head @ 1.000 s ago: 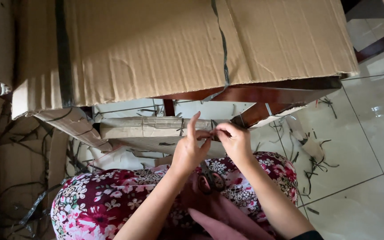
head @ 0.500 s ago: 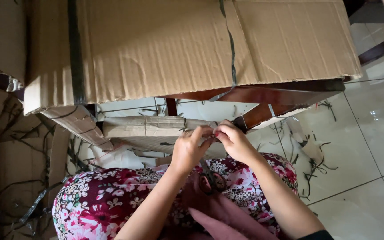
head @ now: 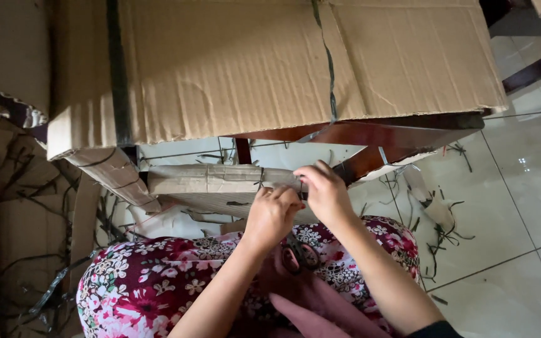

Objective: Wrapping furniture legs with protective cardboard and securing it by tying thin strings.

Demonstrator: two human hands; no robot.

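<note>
Left hand (head: pixel 272 213) and right hand (head: pixel 325 193) pinch creased, strap-bound cardboard bundle (head: pixel 211 179).

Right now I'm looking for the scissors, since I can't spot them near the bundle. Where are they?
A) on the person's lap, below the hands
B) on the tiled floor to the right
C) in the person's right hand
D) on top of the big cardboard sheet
A: the scissors lie on the floral-clad lap, just under the left hand and right hand, which both work at the folded cardboard bundle.
</note>
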